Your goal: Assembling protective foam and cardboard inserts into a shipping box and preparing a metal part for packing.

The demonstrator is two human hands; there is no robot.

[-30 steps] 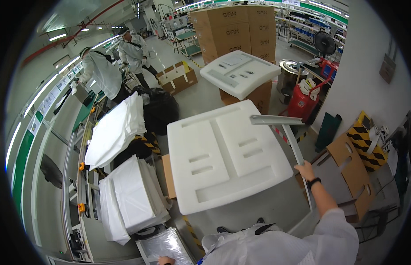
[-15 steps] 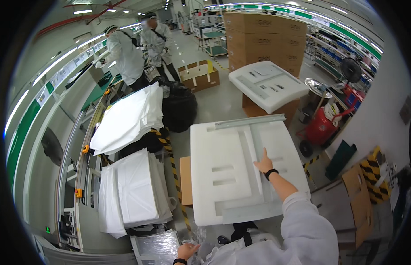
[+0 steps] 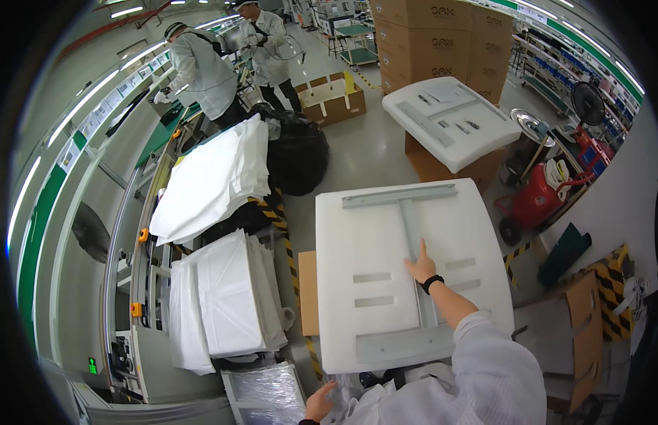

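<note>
A white foam tray (image 3: 343, 241) with several slots lies in front of me on top of a cardboard box (image 3: 309, 283). An H-shaped grey metal frame (image 3: 396, 343) sits in its recesses, one crossbar at the far edge and the wider one at the near edge. My right hand (image 3: 422, 269) rests on the frame's middle bar, index finger and thumb stretched apart, gripping nothing. Low in the picture, my left hand (image 3: 319, 404) hangs beside the tray's near left corner, close to some clear plastic film. It appears empty with fingers loosely extended, though partly cut off.
At left are stacked white foam sheets or bags (image 3: 230, 297), a plastic-wrapped panel (image 3: 266, 389) and a black bag (image 3: 298, 156). Beyond stand another loaded foam tray (image 3: 453, 120), tall cartons (image 3: 435, 49) and a red machine (image 3: 545, 195). Two people (image 3: 201, 71) work at the far left.
The metal frame has shifted left and down from a skewed position and now lies in the tray's recesses. My right hand stays on the middle bar. The whole view has shifted slightly.
</note>
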